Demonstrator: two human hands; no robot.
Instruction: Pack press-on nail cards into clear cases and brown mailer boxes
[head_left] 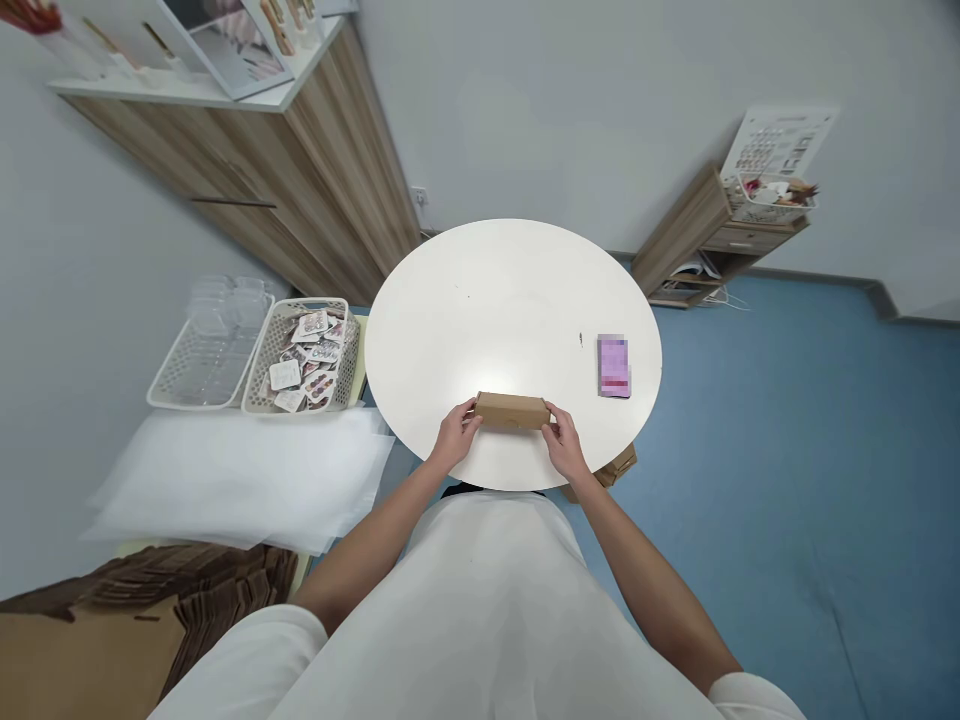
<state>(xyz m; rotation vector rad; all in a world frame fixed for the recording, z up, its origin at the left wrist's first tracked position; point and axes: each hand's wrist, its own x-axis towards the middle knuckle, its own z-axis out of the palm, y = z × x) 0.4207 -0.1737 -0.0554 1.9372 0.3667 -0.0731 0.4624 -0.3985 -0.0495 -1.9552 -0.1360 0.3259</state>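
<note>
A small brown cardboard box (513, 411), closed and longer than it is wide, is near the front edge of the round white table (450, 290). My left hand (455, 436) grips its left end, fingers on the side and thumb toward the front. At the other end, my right hand (564, 441) holds the box in the same way. Whether the box rests on the tabletop or is slightly raised, I cannot tell. To the right on the table lies a purple item (614, 366), blurred out.
Left of the table stand a white basket (255, 385) of small packaged items and another basket (161, 385) with clear plastic containers. White sheets (247, 470) and flattened cardboard (82, 660) lie nearer me. A wooden cabinet (330, 170) and small shelf (682, 230) stand behind.
</note>
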